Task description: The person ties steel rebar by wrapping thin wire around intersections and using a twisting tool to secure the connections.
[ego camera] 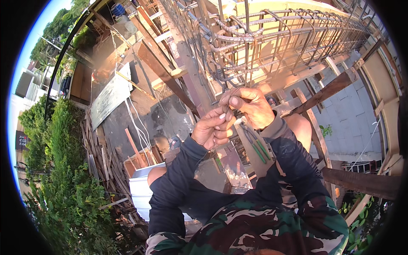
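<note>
My left hand (212, 129) and my right hand (250, 105) meet in front of me, fingers curled and fingertips close together. Thin dark wire (228, 110) shows between them, pinched in the fingers of both; its full length is hard to make out. Just beyond the hands stands a cage of ribbed steel rebar (255, 38) with many stirrups, running off to the upper right. Below my right hand, pliers with green handles (261, 152) lie on a board between my legs.
Plywood formwork (293, 68) backs the rebar. A dark timber beam (325, 92) crosses at right, above a grey block surface (350, 124). Wooden planks (165, 75) slant at upper left. Far below lie a pale sheet (111, 95) and heaped scrap wood (98, 153).
</note>
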Tool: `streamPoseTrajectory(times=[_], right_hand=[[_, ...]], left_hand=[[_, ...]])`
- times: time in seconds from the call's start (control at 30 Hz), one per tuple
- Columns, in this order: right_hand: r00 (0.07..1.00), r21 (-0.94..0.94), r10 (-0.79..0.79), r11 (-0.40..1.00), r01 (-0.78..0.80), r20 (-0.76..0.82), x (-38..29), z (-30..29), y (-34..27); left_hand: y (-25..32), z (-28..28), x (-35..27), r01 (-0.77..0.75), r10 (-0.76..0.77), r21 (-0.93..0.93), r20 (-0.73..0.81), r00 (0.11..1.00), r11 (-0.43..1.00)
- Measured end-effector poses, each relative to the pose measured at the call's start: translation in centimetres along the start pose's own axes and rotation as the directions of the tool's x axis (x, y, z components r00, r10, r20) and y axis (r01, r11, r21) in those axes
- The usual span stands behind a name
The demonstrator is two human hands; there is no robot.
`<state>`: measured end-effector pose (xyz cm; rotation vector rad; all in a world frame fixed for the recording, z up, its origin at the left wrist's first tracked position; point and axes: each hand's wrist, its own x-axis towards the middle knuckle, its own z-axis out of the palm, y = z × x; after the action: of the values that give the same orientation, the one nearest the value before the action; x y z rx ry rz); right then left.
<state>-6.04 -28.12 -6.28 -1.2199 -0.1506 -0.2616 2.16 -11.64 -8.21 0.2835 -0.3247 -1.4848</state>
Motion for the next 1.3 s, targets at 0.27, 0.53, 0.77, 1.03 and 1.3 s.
streamPoseTrajectory(times=[0.27,0.53,0.77,1.03,1.3], right_hand=[[0.983,0.136,0.049,0.99,-0.025,-0.179,-0.2,-0.2,0.8],[0.934,0.116,-0.023,0.991,0.069,-0.357,-0.5,-1.3,-1.0],[0.897,0.174,0.012,0.982,0.072,-0.441,-0.8,-1.4,-1.6],[0.941,0.485,0.076,0.869,0.1,-0.33,-1.8,-2.5,-2.9],[0.965,0.502,0.107,0.864,0.028,-0.238,-1.7,-2.2,-3.2]], left_hand=[[-0.7,1.0,0.7,0.018,0.036,0.292,-0.177,0.984,0.956],[-0.1,1.4,-0.1,0.068,0.095,0.611,-0.231,0.968,0.788],[-1.1,1.0,1.5,0.18,0.186,0.977,-0.199,0.962,0.114],[-5.7,0.1,2.6,-0.001,0.458,1.0,0.003,0.889,-0.005],[-5.7,-0.1,0.9,0.099,-0.068,0.147,-0.201,0.977,0.984]])
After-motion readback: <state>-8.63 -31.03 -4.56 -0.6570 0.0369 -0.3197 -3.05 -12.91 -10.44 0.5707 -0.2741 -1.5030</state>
